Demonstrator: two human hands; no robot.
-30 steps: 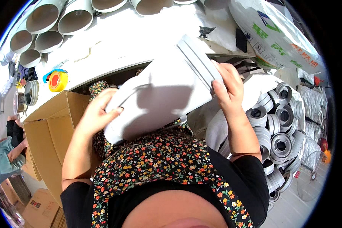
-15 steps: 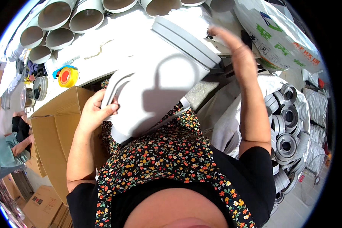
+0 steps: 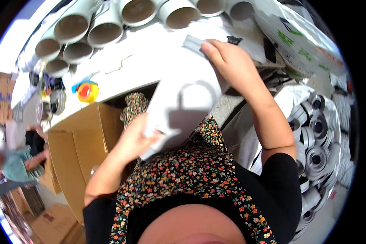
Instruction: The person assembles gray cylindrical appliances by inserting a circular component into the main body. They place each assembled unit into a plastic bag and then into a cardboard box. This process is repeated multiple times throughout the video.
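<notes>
A: Where is the white, grey-rimmed plastic vessel held?
B: Before the black floral apron, its near end gripped by the left hand, its rim by the right hand; fingers curled.

black short-sleeved top, black apron in small orange, yellow and white floral print, matching shoulder straps

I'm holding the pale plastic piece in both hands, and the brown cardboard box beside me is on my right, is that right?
Not quite: the brown cardboard box beside you is on your left, as the head view shows. Your left hand and right hand do hold the pale plastic piece.
</notes>
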